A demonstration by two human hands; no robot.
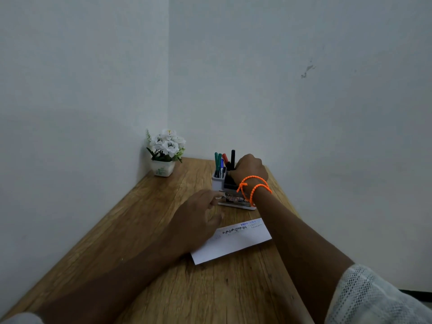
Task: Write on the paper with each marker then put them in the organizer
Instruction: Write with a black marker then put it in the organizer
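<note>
Right hand (249, 168) closes its grip on a black marker (232, 159) standing in the organizer (218, 182) at the surface's (145, 230) far end, while the left hand (198, 215), fingers loosely open, rests beside the scribbled paper (233, 242).

Worktop (163, 230): mid-brown wood grain with darker streaks; walls (304, 113): plain pale grey-blue, one small dark scuff. Organizer (218, 182): white tray with white and black cups, holding two green markers (217, 160), one blue marker (221, 164), one red marker (225, 157) and one black marker (233, 157). Paper (243, 242): white with black and blue scribbles; flowers (167, 143): white with green leaves, in a white pot (163, 168); wristbands (253, 187): bright orange; sleeve (374, 298): white, dotted mesh pattern.
</note>
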